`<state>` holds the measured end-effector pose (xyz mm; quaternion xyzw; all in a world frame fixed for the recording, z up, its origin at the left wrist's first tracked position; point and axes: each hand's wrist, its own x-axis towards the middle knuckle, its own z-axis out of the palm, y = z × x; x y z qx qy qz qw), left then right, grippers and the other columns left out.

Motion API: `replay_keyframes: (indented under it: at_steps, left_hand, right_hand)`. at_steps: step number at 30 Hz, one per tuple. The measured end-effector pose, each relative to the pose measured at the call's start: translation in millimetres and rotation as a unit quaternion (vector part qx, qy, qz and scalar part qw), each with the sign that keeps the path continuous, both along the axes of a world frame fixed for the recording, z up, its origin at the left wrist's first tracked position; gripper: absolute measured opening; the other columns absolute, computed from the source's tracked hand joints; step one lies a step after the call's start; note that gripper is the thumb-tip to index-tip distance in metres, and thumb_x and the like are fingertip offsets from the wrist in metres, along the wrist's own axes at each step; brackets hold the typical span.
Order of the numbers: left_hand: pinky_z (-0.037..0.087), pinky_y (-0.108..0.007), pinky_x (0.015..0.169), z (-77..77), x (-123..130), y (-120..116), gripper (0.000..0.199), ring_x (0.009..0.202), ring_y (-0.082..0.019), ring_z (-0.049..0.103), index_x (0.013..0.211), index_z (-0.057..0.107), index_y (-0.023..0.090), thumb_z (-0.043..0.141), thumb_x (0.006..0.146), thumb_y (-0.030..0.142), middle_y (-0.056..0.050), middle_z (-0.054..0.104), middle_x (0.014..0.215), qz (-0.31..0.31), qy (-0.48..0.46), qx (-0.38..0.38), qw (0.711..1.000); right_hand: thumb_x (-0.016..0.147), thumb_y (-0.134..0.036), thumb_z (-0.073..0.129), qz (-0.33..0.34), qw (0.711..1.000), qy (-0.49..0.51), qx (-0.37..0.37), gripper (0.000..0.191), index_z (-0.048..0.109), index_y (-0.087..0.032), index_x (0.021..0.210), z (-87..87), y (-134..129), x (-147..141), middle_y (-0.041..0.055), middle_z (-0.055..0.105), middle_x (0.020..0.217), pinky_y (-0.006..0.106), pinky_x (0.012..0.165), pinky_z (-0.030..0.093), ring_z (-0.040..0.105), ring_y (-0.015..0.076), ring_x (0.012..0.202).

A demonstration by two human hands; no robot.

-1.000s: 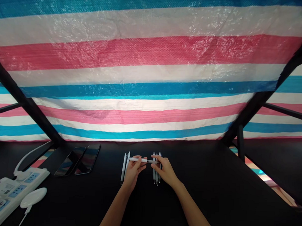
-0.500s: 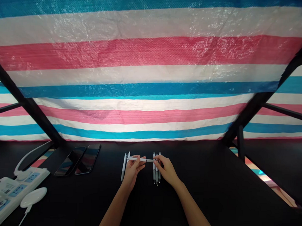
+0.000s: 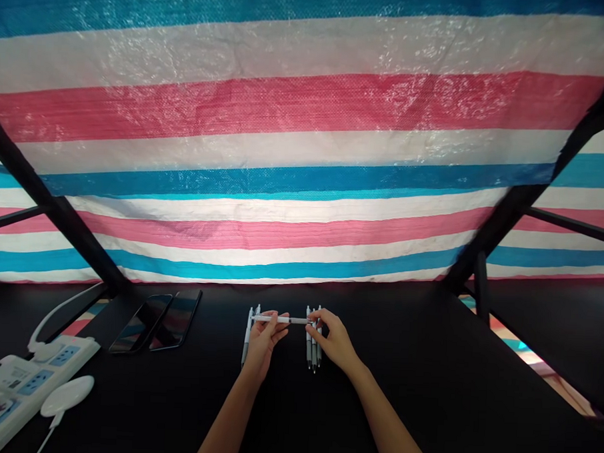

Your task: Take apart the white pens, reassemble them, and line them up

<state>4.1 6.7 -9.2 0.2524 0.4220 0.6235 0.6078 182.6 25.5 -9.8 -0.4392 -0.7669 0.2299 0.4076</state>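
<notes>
A white and grey pen (image 3: 282, 320) lies level between my two hands, above the black table. My left hand (image 3: 263, 342) pinches its white barrel between thumb and fingers. At its grey end, the thumb and fingers of my right hand (image 3: 333, 338) are closed on the tip part, whose details are too small to make out. Under and beside my right hand several white and grey pens (image 3: 308, 350) lie side by side, tips towards me. To the left of my left hand more such pens (image 3: 248, 334) lie together, partly covered by that hand.
Two dark phones (image 3: 141, 323) lie at the left of the black table (image 3: 298, 420). A white power strip (image 3: 35, 382) and a round white charger (image 3: 68, 395) are at the lower left. Black frame bars (image 3: 497, 228) and a striped sheet (image 3: 282, 232) stand behind.
More of the pen's grey section shows between my hands, and my left fingers have shifted slightly left. The rows of pens on the table have not moved.
</notes>
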Motion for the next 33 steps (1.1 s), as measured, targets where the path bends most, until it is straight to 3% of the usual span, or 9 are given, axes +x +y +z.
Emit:
replay_keyframes:
  at_steps: [6,12,20,25,33]
  left_hand:
    - [0.054,-0.025,0.068,0.4,0.4,-0.2,0.027,0.079,-0.018,0.069,0.087,0.055,0.016,0.07,0.071,0.031,-0.01,0.072,0.091,-0.015,0.002,0.003,1.0]
    - [0.054,-0.024,0.066,1.0,1.0,0.6,0.025,0.077,-0.018,0.069,0.086,0.055,0.016,0.07,0.072,0.03,-0.01,0.072,0.09,-0.004,-0.002,-0.002,1.0]
    - [0.055,-0.024,0.066,0.2,1.9,0.3,0.028,0.077,-0.017,0.069,0.087,0.055,0.016,0.071,0.071,0.032,-0.01,0.072,0.091,-0.016,-0.001,0.003,1.0]
    - [0.054,-0.023,0.066,-0.7,1.6,1.1,0.026,0.076,-0.016,0.069,0.087,0.055,0.016,0.07,0.072,0.03,-0.009,0.073,0.089,-0.01,-0.003,-0.001,1.0]
    - [0.055,-0.024,0.066,0.2,3.4,-0.8,0.023,0.076,-0.017,0.069,0.088,0.055,0.016,0.068,0.074,0.029,-0.011,0.072,0.091,-0.017,-0.001,0.001,1.0]
  right_hand:
    - [0.093,-0.033,0.039,-0.011,1.0,-0.026,0.002,0.029,0.058,-0.019,0.075,-3.1,1.4,0.0,0.0017,0.057,0.072,0.028,0.065,0.04,0.054,0.0157,0.069]
    - [0.085,-0.034,0.052,0.0,1.0,0.01,-0.009,0.018,0.059,-0.02,0.096,-3.1,0.2,0.0,0.0031,0.061,0.082,0.03,0.072,0.042,0.056,0.017,0.074]
    - [0.092,-0.036,0.039,0.002,0.999,-0.034,-0.022,0.032,0.057,-0.019,0.072,0.9,-1.0,-1.5,0.001,0.056,0.069,0.028,0.065,0.039,0.054,0.0157,0.067]
    - [0.088,-0.036,0.049,0.006,1.0,-0.014,-0.022,0.019,0.058,-0.02,0.091,-0.4,-1.4,-1.8,0.0005,0.061,0.077,0.029,0.071,0.04,0.056,0.0156,0.07]
    - [0.095,-0.035,0.031,0.002,0.998,-0.06,-0.026,0.042,0.055,-0.018,0.063,1.7,-1.2,-3.3,0.0011,0.058,0.065,0.029,0.069,0.038,0.053,0.0149,0.065]
